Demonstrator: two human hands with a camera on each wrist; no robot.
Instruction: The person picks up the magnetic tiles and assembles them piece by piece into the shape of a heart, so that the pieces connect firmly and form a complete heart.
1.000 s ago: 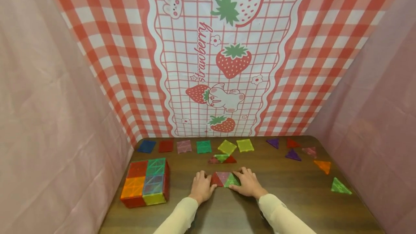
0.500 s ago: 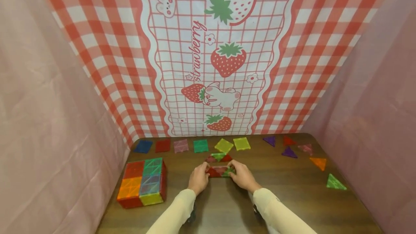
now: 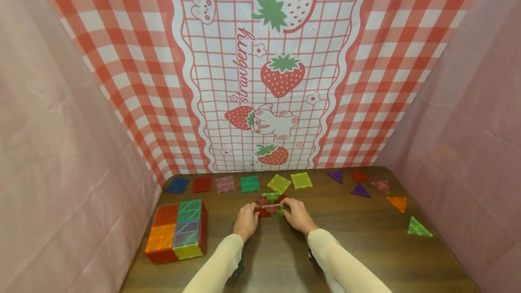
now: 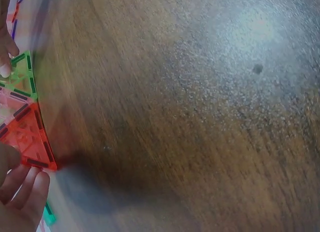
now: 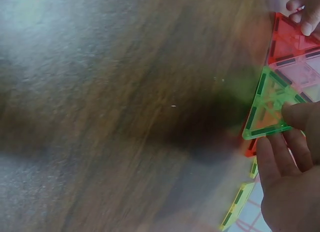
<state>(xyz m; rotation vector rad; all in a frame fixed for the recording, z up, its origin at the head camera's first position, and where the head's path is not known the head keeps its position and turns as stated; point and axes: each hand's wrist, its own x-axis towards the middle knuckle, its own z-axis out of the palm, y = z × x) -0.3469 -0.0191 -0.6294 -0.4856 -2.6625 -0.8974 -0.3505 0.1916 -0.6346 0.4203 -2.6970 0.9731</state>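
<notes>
Head view, and nearest came the cream sleeves (image 3: 342,257), cut off by the bottom edge, dark wrist gear (image 3: 239,269) half tucked beneath them. Beyond those, both hands were busy: the left hand (image 3: 246,222) pinched the red end, the right hand (image 3: 299,216) the green end, of a three-triangle strip (image 3: 268,210) held between them over the middle of the table (image 3: 277,257). Fingers covered both ends, and each wrist camera caught only part of it, the pink middle running out of frame. Off to the left sat a box of coloured tiles (image 3: 177,229), well apart from the hands. Right behind the held piece, a second strip (image 3: 272,197) was partly blocked from sight; whether the two touched, no telling! Away right lay a green triangle (image 3: 418,227), an orange triangle (image 3: 396,203) and more small triangles, and farther back a row of squares, blue (image 3: 177,185) through yellow (image 3: 301,180), before the strawberry cloth (image 3: 282,76). And what a shift: half a second earlier a gap showed between the strips; now the held one had gone forward, overlapping the other in view.
</notes>
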